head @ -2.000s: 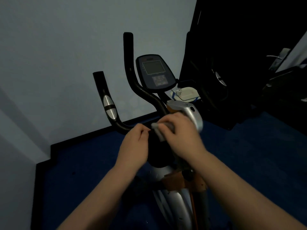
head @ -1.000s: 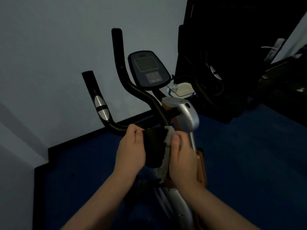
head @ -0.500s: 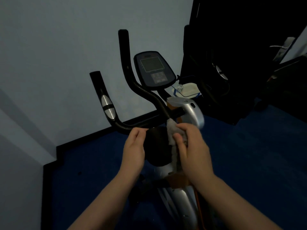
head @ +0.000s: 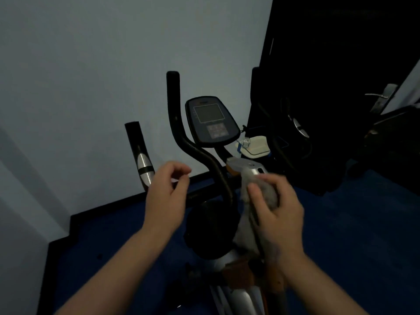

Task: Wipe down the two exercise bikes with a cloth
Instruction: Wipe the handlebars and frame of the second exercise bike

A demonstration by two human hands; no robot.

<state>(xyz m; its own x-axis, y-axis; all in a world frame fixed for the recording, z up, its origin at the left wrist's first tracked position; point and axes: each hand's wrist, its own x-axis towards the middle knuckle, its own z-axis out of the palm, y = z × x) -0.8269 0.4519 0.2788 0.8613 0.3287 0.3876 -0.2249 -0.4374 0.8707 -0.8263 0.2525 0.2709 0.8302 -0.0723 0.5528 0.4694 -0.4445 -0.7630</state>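
An exercise bike stands in front of me with black handlebars (head: 195,151), a console (head: 211,121) and a silver post housing (head: 247,167). My right hand (head: 272,208) grips a grey cloth (head: 250,189) against the right side of the bike's column, just below the silver housing. A black round part (head: 211,230) sits between my hands. My left hand (head: 168,196) hovers off the bike near the left handlebar with loosely curled fingers and holds nothing. A second bike (head: 293,123) is barely visible in the dark at right.
A pale wall is close behind the bike, with a black skirting (head: 113,203) along the blue floor (head: 352,223). A small white tray-like object (head: 254,146) lies behind the console. A door with a metal handle (head: 381,96) is at far right.
My left hand has let go of the black round part and lifted away to the left. My right hand with the cloth has shifted up toward the silver housing.
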